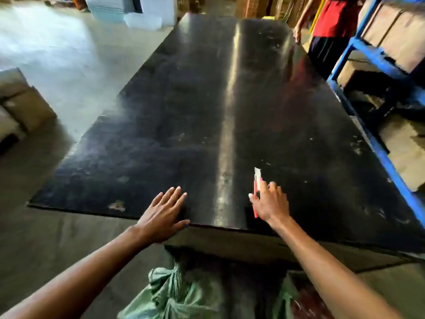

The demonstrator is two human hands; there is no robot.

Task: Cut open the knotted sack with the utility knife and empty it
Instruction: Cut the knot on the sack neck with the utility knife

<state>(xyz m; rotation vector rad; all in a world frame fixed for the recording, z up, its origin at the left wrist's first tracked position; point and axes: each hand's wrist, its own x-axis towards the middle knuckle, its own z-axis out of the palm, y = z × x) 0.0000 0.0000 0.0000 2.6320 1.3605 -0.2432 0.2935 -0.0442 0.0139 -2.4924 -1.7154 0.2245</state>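
Red utility knife (pixel 257 192), pale blade extended and pointing away, near the desk's (pixel 161 125) front edge. Green knotted sack (pixel 170 293), crumpled, on the floor below that edge.

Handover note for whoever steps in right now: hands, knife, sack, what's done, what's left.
Left hand: open, flat on the near edge of the black table.
Right hand: grip closing around the red knife, which is at the table surface, blade out and pointing away.
Sack: green, on the floor below the near table edge, between the arms, bunched at the top.
Done: knife reached.
Left: cut the sack open and empty it; no cut visible yet.
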